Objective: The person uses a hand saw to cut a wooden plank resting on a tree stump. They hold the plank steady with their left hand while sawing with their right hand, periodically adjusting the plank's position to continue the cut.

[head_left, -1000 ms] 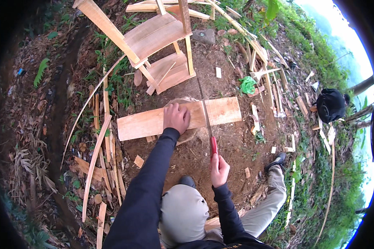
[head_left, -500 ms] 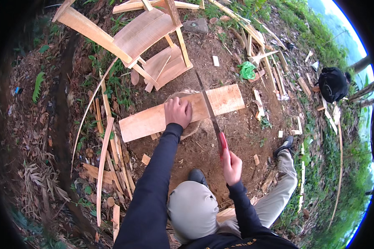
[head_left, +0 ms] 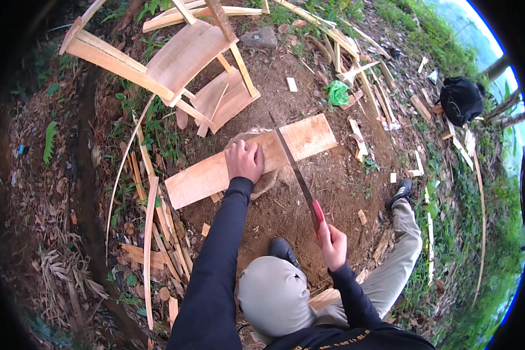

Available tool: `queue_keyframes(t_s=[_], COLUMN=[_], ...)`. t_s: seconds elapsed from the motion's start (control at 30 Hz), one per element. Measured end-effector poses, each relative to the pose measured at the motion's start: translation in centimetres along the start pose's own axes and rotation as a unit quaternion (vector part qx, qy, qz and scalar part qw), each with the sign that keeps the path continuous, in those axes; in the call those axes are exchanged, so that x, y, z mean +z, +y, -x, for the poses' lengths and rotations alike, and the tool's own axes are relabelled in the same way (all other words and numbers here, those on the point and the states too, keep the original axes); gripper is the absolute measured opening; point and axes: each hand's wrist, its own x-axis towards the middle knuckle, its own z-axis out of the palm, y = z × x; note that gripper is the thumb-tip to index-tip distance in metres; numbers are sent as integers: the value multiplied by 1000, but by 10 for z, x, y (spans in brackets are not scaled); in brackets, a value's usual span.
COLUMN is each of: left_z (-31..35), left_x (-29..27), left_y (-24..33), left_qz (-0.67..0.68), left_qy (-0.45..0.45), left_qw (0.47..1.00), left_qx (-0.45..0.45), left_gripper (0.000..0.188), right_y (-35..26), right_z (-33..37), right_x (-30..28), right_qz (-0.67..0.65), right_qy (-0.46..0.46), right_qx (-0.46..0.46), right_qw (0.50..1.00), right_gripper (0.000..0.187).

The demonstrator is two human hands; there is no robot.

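Note:
A flat wooden board [head_left: 201, 179] lies across a tree stump [head_left: 266, 185], its right end jutting out past the stump. My left hand [head_left: 245, 160] presses on the top of the board, left of the blade, with the fingers curled over its surface. In my right hand [head_left: 332, 248] is the red handle of a handsaw [head_left: 299, 177], gripped with the fingers wrapped round it. The saw's long dark blade crosses the board right of its middle and points away from me. How deep any cut goes cannot be made out.
Beyond the board stands a wooden chair-like frame [head_left: 186, 55]. Long wood strips [head_left: 148, 251] lie at the left, and a pile of offcuts [head_left: 356, 52] at the far right. A green plastic bag [head_left: 336, 93], a grey stone [head_left: 259, 38] and a black backpack [head_left: 461, 101] rest on the ground.
My right hand has drawn the saw back toward me and slightly right. My left hand stays on the board. The whole view has shifted a little.

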Motion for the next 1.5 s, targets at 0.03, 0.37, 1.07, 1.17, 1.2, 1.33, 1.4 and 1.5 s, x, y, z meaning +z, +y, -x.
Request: queue_keyframes(t_s=[0.03,0.37,1.07,1.17,1.2,1.33,1.4,1.5], left_z=[3,1,1,0,-1,1,4,4], left_x=[2,0,0,0,1,0,4,1], left_y=[4,0,-2,0,3,3,8,-2], left_qz=[2,-8,0,4,6,-6,2,-1], left_qy=[0,7,0,5,5,10,6,6], left_qw=[1000,1000,1000,1000,1000,1000,1000,1000], left_qx=[2,1,-3,0,2,6,2,-2], left_gripper=[19,22,33,33,33,34,34,34], right_y=[2,6,-14,-3,-1,-14,-10,-8], right_z=[-6,10,-54,-12,-16,-60,-67,-21], right_x=[3,-3,33,11,11,31,31,12], right_qz=[15,9,-13,-30,-36,-40,-40,-35], right_qy=[8,2,8,-3,-3,2,-4,-18], right_qx=[-7,8,-41,3,6,-26,-24,7], right_qw=[1000,1000,999,1000,999,999,999,999], right_gripper=[43,46,46,45,46,47,46,45])
